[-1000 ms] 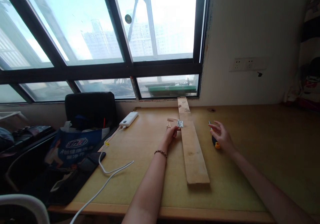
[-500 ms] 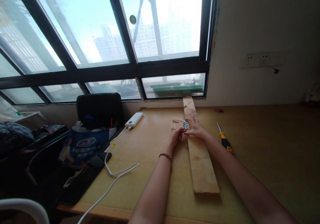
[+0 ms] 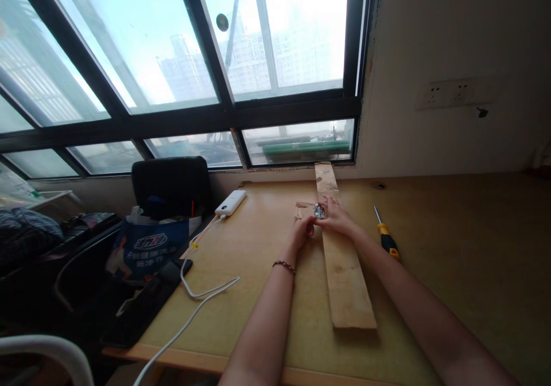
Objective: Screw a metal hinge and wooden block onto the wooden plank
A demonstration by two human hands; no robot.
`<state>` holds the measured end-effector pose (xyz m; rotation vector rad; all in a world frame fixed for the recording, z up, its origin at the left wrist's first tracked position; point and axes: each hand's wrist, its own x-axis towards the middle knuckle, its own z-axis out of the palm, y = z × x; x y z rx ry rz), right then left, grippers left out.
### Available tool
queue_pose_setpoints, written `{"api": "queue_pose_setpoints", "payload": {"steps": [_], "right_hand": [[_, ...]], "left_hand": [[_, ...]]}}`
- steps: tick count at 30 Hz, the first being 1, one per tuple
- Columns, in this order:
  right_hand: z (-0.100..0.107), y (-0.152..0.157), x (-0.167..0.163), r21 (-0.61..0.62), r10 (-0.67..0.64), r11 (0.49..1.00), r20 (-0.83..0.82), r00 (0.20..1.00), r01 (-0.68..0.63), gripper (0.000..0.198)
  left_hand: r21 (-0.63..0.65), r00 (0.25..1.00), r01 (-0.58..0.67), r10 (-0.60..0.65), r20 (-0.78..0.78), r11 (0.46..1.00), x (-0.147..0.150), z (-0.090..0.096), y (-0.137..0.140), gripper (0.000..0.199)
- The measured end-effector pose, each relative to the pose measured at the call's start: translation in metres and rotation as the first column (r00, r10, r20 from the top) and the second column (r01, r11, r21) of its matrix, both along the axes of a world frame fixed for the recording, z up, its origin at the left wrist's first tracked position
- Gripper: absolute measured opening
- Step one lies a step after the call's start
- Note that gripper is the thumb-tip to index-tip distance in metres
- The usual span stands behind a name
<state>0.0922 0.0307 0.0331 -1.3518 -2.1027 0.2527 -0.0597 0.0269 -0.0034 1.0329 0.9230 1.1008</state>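
Note:
A small silvery metal hinge (image 3: 319,211) lies where a short wood piece (image 3: 303,207) meets the left edge of a long wooden board (image 3: 349,280). My left hand (image 3: 303,229) is closed, its fingers curled and its thumb and index finger at the hinge's near edge. Over the board, my right hand (image 3: 337,216) pinches the hinge from the right, thumb in front and index finger behind. The two thumbs nearly meet. Part of the short piece is hidden behind my left hand.
Right of the board lies a yellow-and-black screwdriver (image 3: 387,240). A white power bank (image 3: 231,202) with a white cable (image 3: 210,294) rests on the table's left side. Beyond that edge stand a black chair (image 3: 171,182) and a blue bag (image 3: 144,248). The window (image 3: 275,110) is behind.
My right fingers have drawn in closer around the hinge, and my left thumb has come up to its near edge. The view has shifted slightly; the board stays in place.

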Motion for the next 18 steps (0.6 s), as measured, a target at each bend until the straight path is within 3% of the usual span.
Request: {"api": "queue_pose_setpoints", "payload": {"steps": [6, 8, 10, 13, 15, 16, 18], "right_hand": [[-0.002, 0.002, 0.002, 0.03, 0.015, 0.999, 0.033, 0.999, -0.016, 0.066], [-0.003, 0.003, 0.002, 0.04, 0.016, 0.999, 0.031, 0.999, -0.018, 0.065], [-0.004, 0.004, 0.003, 0.037, 0.014, 0.999, 0.029, 0.999, -0.015, 0.066], [-0.005, 0.005, 0.003, 0.022, 0.009, 1.0, 0.041, 0.999, -0.01, 0.067], [-0.005, 0.006, 0.003, 0.017, 0.012, 1.0, 0.049, 0.999, -0.013, 0.068], [-0.005, 0.006, 0.003, 0.018, 0.014, 1.0, 0.051, 0.999, -0.015, 0.068], [-0.005, 0.006, 0.003, 0.022, 0.016, 1.0, 0.05, 0.999, -0.017, 0.067]], "left_hand": [[-0.102, 0.996, 0.045, -0.036, 0.084, 0.994, -0.006, 0.002, 0.001, 0.022], [-0.136, 0.994, -0.024, 0.038, 0.099, 0.99, -0.01, 0.004, 0.003, 0.029], [-0.148, 0.973, -0.195, 0.211, 0.097, 0.97, -0.014, 0.006, 0.005, 0.035], [-0.048, 0.845, -0.533, 0.534, 0.024, 0.845, -0.018, 0.008, 0.005, 0.036], [0.175, 0.724, -0.669, 0.687, -0.064, 0.722, -0.018, 0.01, 0.0, 0.034], [0.323, 0.665, -0.679, 0.738, -0.11, 0.66, -0.017, 0.012, -0.004, 0.033], [0.593, 0.566, -0.577, 0.798, -0.205, 0.562, -0.012, 0.015, -0.013, 0.029]]}}
